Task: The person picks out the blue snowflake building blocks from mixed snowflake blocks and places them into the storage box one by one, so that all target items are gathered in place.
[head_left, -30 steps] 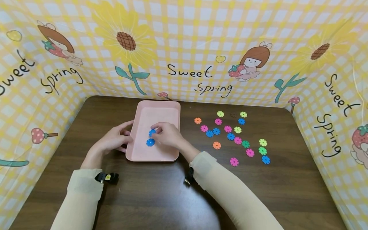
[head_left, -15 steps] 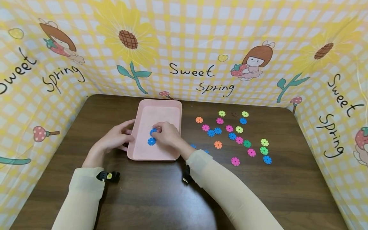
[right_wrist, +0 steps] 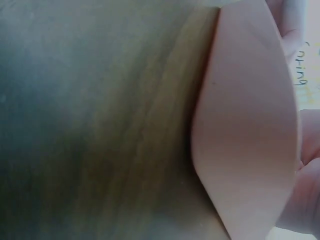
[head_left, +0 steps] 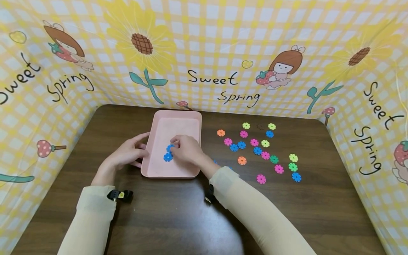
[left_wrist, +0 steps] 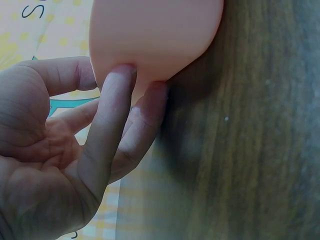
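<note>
A pink tray (head_left: 177, 173) stands on the dark wooden table. My left hand (head_left: 124, 154) is at the tray's left side, thumb and fingertips touching the wall. From the left wrist view, one finger of this left hand (left_wrist: 75, 130) meets the rim and others press the outer wall. My right hand (head_left: 188, 150) is over the tray, thumb and index pinching the right edge of a notched blue snowflake disc (head_left: 169, 148), partly hidden. Touching or overlapping it just below is a second blue disc (head_left: 168, 157). The right wrist view shows mainly the tray's outer wall (right_wrist: 245, 115).
Right of the tray lie scattered notched discs: pink (head_left: 261, 179), orange (head_left: 242, 160), yellow-green (head_left: 265, 143), green (head_left: 274, 159) and blue (head_left: 296, 177). A brown disc (head_left: 260, 126) blends into the table. A patterned cloth (head_left: 223, 42) encloses the back and sides.
The upper blue disc has shifted slightly down towards the lower one, and more of it shows beside my right fingertips. My left hand stays at the tray's side.
</note>
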`<state>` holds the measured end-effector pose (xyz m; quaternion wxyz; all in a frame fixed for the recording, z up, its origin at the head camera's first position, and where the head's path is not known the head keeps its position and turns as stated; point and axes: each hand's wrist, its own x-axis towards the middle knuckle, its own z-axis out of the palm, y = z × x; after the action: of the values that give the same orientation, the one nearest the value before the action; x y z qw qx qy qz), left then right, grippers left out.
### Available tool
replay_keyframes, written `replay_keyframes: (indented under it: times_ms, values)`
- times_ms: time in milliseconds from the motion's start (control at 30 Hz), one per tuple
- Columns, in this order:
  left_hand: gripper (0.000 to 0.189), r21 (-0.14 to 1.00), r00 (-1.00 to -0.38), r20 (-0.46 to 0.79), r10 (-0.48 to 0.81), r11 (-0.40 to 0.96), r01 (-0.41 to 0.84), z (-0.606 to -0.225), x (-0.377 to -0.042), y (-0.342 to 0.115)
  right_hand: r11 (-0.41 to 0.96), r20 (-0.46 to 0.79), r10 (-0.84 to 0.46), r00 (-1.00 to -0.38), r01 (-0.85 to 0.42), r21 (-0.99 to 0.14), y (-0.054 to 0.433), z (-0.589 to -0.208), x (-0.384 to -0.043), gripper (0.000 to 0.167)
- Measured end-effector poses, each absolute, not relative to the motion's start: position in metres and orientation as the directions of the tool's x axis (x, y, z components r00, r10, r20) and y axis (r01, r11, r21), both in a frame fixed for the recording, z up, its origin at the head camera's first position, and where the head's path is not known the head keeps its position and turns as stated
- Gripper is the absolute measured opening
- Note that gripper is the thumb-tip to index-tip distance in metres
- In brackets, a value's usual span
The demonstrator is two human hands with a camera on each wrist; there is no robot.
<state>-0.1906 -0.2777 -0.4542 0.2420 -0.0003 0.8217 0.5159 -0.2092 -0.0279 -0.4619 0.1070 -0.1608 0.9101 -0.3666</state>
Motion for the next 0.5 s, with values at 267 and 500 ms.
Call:
replay_keyframes:
  times_ms: [267, 500]
  values:
    - [0.087, 0.845, -0.881, -0.399, 0.255, 0.475, -0.245, -0.454, -0.191, -0.277, 0.595, 0.0, -0.383, -0.924, -0.246, -0.765, -0.004, -0.443, -0.21, 0.028]
    - [0.088, 0.847, -0.88, -0.399, 0.257, 0.471, -0.247, -0.454, -0.19, -0.277, 0.582, 0.022, -0.372, -0.928, -0.252, -0.773, 0.025, -0.428, -0.207, 0.028]
